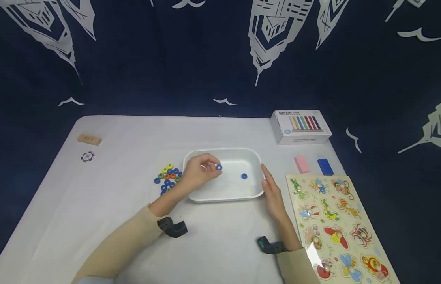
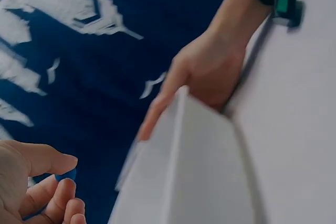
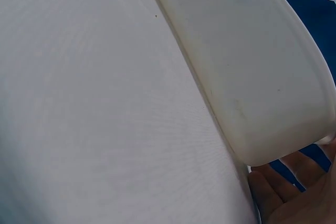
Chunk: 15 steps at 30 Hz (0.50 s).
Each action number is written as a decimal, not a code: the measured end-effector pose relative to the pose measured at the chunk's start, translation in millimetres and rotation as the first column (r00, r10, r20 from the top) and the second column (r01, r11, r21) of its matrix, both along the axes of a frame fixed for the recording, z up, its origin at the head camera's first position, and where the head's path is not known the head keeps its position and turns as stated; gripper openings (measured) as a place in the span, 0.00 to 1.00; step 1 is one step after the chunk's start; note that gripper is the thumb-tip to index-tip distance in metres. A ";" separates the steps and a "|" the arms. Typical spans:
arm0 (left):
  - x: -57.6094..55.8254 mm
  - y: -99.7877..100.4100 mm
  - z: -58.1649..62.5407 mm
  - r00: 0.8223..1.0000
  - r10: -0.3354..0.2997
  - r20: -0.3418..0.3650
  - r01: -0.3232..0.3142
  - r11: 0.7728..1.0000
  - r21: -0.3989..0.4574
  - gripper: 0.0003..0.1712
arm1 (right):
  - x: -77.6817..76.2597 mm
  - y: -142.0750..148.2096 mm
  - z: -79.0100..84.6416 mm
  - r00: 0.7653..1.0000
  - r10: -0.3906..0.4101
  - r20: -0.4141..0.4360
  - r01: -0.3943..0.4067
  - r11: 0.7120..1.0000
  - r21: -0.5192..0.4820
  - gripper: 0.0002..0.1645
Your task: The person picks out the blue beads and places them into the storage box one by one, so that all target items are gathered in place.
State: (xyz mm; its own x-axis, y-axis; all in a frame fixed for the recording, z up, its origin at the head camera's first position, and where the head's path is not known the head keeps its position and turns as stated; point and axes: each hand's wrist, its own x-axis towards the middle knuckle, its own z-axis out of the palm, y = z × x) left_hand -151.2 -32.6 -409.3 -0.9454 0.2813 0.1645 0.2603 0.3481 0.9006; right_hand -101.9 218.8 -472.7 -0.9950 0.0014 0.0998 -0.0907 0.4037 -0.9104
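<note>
Over the left part of a white tray [image 1: 225, 199], my left hand [image 1: 199, 171] pinches a small blue ring-shaped bead [image 1: 218, 167] between thumb and fingertips. The left wrist view shows this bead [image 2: 65, 175] partly covered by the fingertips. Another blue bead [image 1: 244, 176] lies on the tray floor, toward the right. My right hand [image 1: 275, 197] rests against the tray's right end, fingers fairly straight along the outer wall. From the right wrist, the hand [image 3: 299, 192] shows beside the tray's rounded corner [image 3: 262, 145].
Several coloured beads [image 1: 167, 176] lie left of the tray. To the right are an insect picture board [image 1: 334, 217], a pink block [image 1: 302, 164], a blue block [image 1: 325, 167] and a white box [image 1: 301, 128]. A wooden block [image 1: 89, 139] and round chip [image 1: 87, 157] sit far left.
</note>
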 end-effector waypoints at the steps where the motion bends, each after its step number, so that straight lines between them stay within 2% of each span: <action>1: -4.4 11.4 -3.7 0.999 -0.031 0.036 0.031 0.999 -0.007 0.10 | -1.3 0.6 -4.4 1.000 0.001 0.006 -0.001 1.000 0.005 0.26; 4: -16.9 39.6 -18.8 0.992 -0.084 0.095 0.091 0.993 -0.070 0.10 | -4.7 2.5 -15.3 1.000 -0.002 -0.004 0.002 1.000 0.022 0.25; 7: -29.7 59.1 -35.9 0.986 -0.095 0.140 0.115 0.982 -0.149 0.11 | -6.4 3.4 -20.3 1.000 -0.015 -0.021 0.016 1.000 0.023 0.25; 11: -42.0 72.1 -55.6 0.979 -0.091 0.184 0.140 0.951 -0.275 0.10 | -6.0 4.3 -21.2 1.000 -0.016 -0.018 0.016 1.000 0.013 0.25; 15: -46.1 76.4 -62.3 0.977 -0.094 0.190 0.155 0.928 -0.339 0.10 | -5.9 6.1 -19.7 1.000 -0.015 -0.003 0.015 1.000 0.026 0.25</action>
